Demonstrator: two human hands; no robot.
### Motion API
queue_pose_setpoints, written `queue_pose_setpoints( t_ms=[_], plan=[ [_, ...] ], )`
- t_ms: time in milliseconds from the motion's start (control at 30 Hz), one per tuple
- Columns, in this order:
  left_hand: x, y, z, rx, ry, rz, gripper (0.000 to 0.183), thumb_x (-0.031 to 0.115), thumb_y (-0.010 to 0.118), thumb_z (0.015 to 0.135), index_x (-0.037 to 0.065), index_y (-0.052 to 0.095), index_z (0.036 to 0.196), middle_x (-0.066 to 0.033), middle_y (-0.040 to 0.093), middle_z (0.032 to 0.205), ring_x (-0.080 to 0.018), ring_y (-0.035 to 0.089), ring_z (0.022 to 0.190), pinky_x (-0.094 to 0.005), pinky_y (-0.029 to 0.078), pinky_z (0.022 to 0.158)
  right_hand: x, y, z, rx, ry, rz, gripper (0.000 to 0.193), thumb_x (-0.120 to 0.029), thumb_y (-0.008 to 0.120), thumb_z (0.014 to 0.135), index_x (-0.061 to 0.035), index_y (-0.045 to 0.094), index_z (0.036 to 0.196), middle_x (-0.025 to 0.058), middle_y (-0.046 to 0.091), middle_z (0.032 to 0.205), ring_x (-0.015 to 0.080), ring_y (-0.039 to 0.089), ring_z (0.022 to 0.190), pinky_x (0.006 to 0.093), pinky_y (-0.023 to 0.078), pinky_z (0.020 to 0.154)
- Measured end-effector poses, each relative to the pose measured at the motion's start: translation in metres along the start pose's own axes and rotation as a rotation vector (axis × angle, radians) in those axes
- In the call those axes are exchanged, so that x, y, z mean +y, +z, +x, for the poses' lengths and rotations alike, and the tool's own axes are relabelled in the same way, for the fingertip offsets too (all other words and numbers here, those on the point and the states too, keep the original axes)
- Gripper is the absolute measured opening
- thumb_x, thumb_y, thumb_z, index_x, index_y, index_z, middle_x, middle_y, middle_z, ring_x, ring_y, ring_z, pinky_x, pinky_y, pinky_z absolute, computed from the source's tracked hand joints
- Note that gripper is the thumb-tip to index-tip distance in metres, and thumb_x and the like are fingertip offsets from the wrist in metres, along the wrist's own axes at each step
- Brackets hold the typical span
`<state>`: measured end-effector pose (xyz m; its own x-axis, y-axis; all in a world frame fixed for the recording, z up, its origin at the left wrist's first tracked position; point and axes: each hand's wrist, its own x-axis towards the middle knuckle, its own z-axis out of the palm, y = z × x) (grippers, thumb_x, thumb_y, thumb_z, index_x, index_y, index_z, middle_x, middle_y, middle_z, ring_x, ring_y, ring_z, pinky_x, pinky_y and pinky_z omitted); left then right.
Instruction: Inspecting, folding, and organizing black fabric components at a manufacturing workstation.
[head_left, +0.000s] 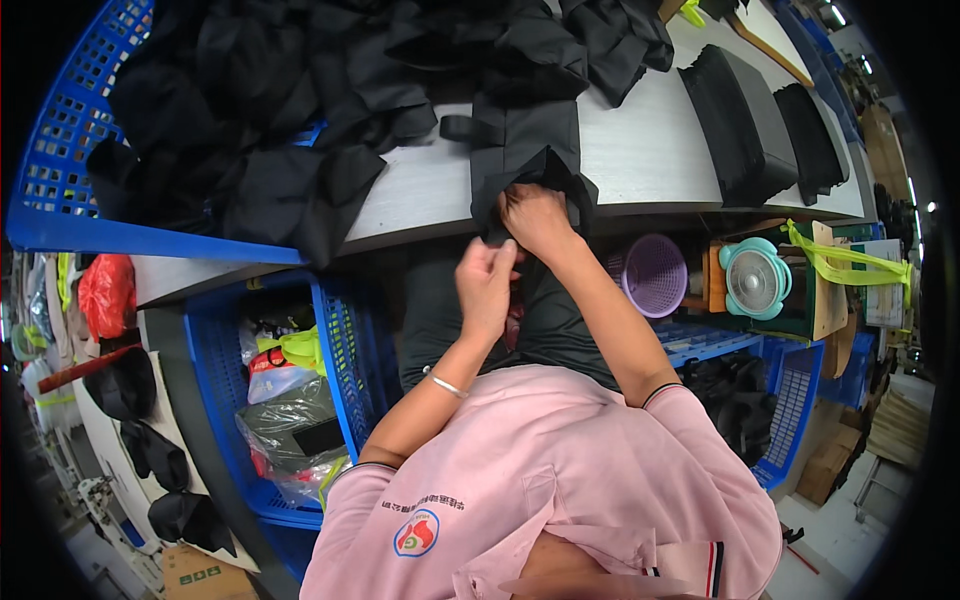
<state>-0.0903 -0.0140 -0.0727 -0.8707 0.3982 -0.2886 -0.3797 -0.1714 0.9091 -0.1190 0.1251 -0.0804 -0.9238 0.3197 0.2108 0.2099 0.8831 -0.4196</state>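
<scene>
Writing first: on my pink polo shirt (590,450) sits a line of dark lettering (425,499) above a round blue-edged emblem (416,532), and green print marks the cardboard box (205,578) down at left. Now the hands: my right hand (538,218) is bent in at the folded near end of the black fabric piece (525,135), fingertips hidden, so I can't tell how tightly they close. My left hand (484,288) is half curled just below, thumb near the fingers; whether it has hold of anything, I can't tell. The piece lies on the white table (640,150), stretching away beyond my right hand, its lower folds at the table's edge.
</scene>
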Motion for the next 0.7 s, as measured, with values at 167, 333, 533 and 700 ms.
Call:
queue_pose_setpoints(
  t_ms=[167, 333, 533, 700],
  plan=[
    [0.054, -0.015, 0.026, 0.281, 0.742, 0.768, 0.059, 0.017, 0.085, 0.073, 0.002, 0.055, 0.122, -0.0147, 0.058, 0.116, -0.0272, 0.058, 0.099, -0.0372, 0.048, 0.083, -0.006, -0.011, 0.001, -0.125, 0.064, -0.098, 0.037, -0.036, 0.053, 0.094, -0.0072, 0.068, 0.076, 0.0154, 0.069, 0.075, 0.0371, 0.068, 0.069, 0.0511, 0.052, 0.065],
    [0.073, 0.011, 0.062, 0.114, 0.852, 0.737, 0.017, 0.000, 0.073, 0.080, 0.005, 0.071, 0.096, -0.0081, 0.064, 0.095, -0.0231, 0.061, 0.091, -0.0314, 0.049, 0.076, -0.017, -0.011, 0.000, 0.045, -0.055, 0.104, 0.034, -0.032, 0.053, 0.093, -0.0053, 0.069, 0.081, 0.0163, 0.069, 0.085, 0.0381, 0.065, 0.082, 0.0502, 0.050, 0.071],
    [0.090, -0.025, 0.044, 0.025, 0.628, 0.733, 0.024, -0.011, 0.062, 0.078, 0.002, 0.069, 0.097, -0.0103, 0.064, 0.094, -0.0269, 0.064, 0.088, -0.0342, 0.051, 0.076, 0.028, -0.018, -0.022, -0.072, -0.071, 0.226, 0.035, -0.026, 0.054, 0.096, -0.0057, 0.063, 0.123, 0.0169, 0.065, 0.122, 0.0365, 0.060, 0.112, 0.0444, 0.047, 0.099],
    [0.093, -0.016, 0.042, -0.064, 0.795, 0.951, 0.028, -0.007, 0.067, 0.077, 0.005, 0.070, 0.102, -0.0083, 0.064, 0.107, -0.0244, 0.061, 0.099, -0.0323, 0.049, 0.084, 0.027, -0.013, -0.024, -0.065, -0.217, -0.054, 0.031, -0.021, 0.050, 0.096, -0.0040, 0.065, 0.118, 0.0200, 0.064, 0.118, 0.0373, 0.062, 0.110, 0.0435, 0.048, 0.099]
  ],
)
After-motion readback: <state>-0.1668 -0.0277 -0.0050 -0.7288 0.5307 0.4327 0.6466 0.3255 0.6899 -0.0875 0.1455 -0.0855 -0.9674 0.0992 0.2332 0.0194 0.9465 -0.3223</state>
